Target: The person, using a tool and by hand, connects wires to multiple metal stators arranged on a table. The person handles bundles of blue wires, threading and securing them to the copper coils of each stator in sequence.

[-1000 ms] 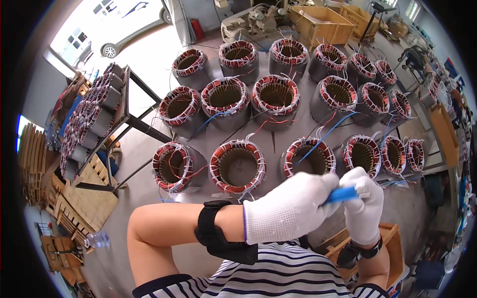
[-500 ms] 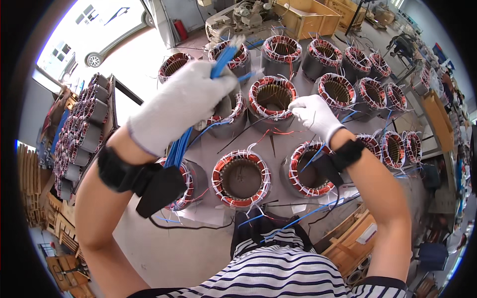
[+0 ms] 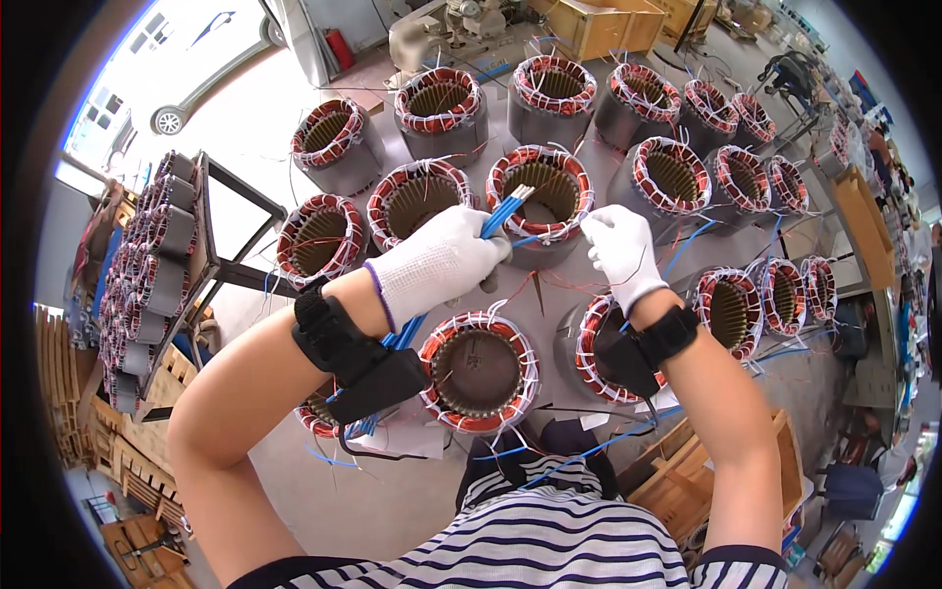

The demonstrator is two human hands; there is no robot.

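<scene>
My left hand, in a white knit glove, is closed around a bundle of blue wires with pale ends. The bundle's upper tips lie over the near left rim of a motor stator with red windings and white lacing; its lower end trails beneath my left wrist. My right hand, also gloved in white, is at that stator's near right side. Its fingertips are pinched together, and what they hold is too small to make out. Thin red lead wires hang between the hands. Nearest me stands another stator.
Several more wound stators stand in rows on the table. A rack at left holds stacked stators. Wooden crates stand at the back, another crate low at right. Black straps with dark boxes sit on my wrists.
My left hand has come down and toward me with the blue wires, uncovering stators behind it. My right hand has dropped slightly, staying beside the middle stator. The view has shifted a little.
</scene>
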